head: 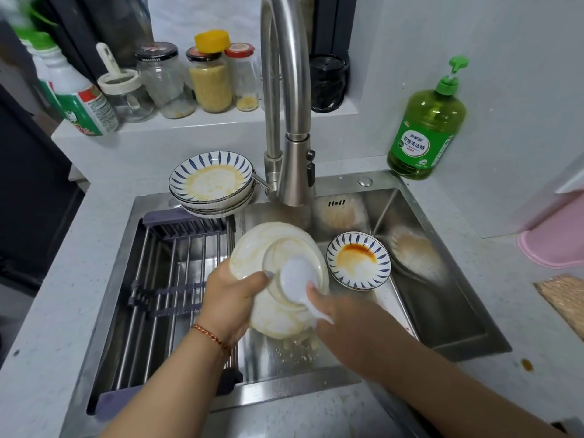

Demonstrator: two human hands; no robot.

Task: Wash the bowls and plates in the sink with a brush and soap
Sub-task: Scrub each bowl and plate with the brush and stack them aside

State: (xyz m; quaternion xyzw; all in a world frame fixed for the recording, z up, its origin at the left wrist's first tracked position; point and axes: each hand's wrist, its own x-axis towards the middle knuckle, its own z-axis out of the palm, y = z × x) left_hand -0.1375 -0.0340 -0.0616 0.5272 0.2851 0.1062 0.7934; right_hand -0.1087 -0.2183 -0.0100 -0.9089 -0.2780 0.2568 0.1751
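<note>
Over the sink (442, 311), the left hand (230, 298) gripped the rim of a stack of white plates (252, 248) smeared yellow, tilted above the basin. The right hand (344, 317) closed its grip on the white brush (297, 276), whose head pressed against the top plate. A blue-striped bowl (358, 260) sat just right of them; more dirty bowls (211, 181) were stacked by the faucet (284, 90), and the green soap bottle (426, 128) stood on the surface.

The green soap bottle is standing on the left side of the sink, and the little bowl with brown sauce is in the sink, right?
Not quite. The head view shows the green soap bottle on the right side of the sink, at its back corner. The little bowl with brown sauce is indeed in the sink.
</note>
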